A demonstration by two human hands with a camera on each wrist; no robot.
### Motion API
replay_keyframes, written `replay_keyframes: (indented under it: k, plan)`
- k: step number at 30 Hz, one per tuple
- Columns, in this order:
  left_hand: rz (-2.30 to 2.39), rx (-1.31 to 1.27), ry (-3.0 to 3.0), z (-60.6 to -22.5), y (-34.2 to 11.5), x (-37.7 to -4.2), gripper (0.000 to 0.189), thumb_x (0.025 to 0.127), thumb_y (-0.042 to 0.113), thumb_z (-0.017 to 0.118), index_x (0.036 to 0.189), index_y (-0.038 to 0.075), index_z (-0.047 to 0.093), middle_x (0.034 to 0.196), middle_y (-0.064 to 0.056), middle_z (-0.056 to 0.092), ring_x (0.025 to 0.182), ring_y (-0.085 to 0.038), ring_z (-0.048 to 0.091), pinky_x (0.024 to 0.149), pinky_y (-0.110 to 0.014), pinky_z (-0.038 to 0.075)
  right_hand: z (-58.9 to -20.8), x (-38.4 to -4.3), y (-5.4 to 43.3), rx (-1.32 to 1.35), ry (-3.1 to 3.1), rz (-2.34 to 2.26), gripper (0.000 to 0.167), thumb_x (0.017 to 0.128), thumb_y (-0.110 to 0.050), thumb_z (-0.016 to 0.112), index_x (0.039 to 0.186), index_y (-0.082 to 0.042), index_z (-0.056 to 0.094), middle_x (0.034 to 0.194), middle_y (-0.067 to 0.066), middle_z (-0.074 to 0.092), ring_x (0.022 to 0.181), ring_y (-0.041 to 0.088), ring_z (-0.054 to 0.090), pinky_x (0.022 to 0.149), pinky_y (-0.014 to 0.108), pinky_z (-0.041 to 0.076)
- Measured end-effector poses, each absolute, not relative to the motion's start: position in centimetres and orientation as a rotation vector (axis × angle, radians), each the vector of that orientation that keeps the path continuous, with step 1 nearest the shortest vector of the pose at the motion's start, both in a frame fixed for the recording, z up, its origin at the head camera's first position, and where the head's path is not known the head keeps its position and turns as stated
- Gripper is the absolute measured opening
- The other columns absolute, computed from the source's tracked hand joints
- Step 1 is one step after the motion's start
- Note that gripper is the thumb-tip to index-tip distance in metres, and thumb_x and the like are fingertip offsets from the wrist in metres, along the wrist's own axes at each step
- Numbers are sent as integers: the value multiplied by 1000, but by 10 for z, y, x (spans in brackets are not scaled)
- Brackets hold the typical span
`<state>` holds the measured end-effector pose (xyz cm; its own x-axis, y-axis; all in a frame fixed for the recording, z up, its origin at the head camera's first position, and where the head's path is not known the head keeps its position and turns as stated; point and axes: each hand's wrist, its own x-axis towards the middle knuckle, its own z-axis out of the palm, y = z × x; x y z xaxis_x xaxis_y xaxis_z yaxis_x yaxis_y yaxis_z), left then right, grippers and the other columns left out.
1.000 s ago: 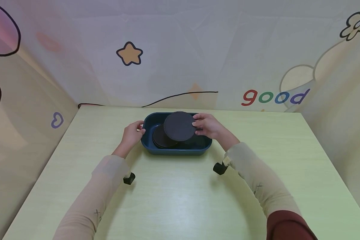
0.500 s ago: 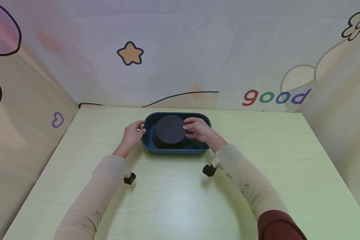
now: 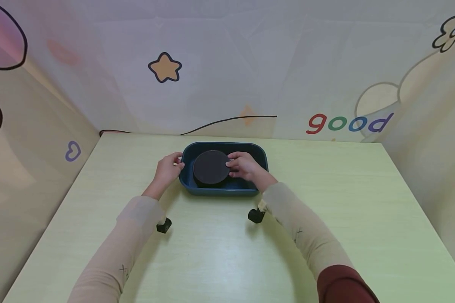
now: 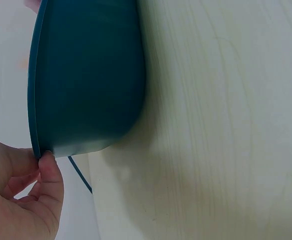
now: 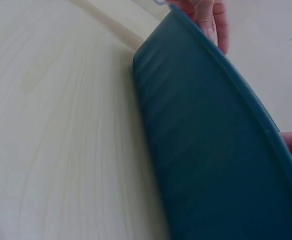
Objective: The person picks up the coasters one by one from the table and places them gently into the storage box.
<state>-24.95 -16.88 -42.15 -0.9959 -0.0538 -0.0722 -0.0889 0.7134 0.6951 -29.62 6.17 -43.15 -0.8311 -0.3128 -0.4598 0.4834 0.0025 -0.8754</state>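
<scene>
A dark blue rectangular basin (image 3: pixel 223 192) with rounded corners stands near the back of the table. My left hand (image 3: pixel 167 170) pinches its left rim between thumb and fingers; the left wrist view shows that grip on the basin wall (image 4: pixel 91 70) up close. Inside, toward the left, is a flat round black disc (image 3: pixel 211 167), lying over other black discs that it now mostly hides. Reaching over the basin's right side, my right hand (image 3: pixel 246 166) holds the disc by its right edge. In the right wrist view the basin's side (image 5: pixel 200 125) hides most of that hand.
The pale wooden table (image 3: pixel 212 248) runs out on every side of the basin. Behind it hangs a printed cloth backdrop (image 3: pixel 227 75), with more cloth at both sides. A small black camera block (image 3: pixel 255 215) is strapped under the right wrist, another (image 3: pixel 164 225) under the left.
My right hand has carried the black disc left and down, from above the basin's middle onto the discs at its left. The left hand stays on the rim.
</scene>
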Motion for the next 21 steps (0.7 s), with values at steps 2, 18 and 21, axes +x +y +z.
replay_keyframes:
  k: [2, 18, 21]
  plan:
    - [1163, -120, 2866, -422, -169, -250, 38, 88, 7, 49, 125, 0, 46, 106, -19, 55, 96, -29, 54, 81, -36, 47, -433, -297, 61, 177, 1750, -1869, 25, 83, 4, 51, 107, 0, 45, 72, 2, 53, 57, 13, 52, 51, 23, 45]
    - [1174, -133, 2844, -419, -167, -248, 39, 89, 8, 48, 127, 1, 44, 107, -19, 54, 95, -29, 52, 80, -36, 46, -437, -298, 59, 335, 1926, -1762, 30, 80, 7, 53, 110, 3, 53, 76, 4, 51, 55, 12, 50, 50, 22, 48]
    - [1171, -134, 2842, -418, -167, -248, 39, 89, 8, 48, 126, 1, 45, 107, -19, 54, 96, -29, 52, 81, -36, 46, -436, -297, 60, 353, 1936, -1766, 29, 80, 7, 52, 109, 2, 53, 75, 5, 51, 55, 13, 49, 51, 23, 48]
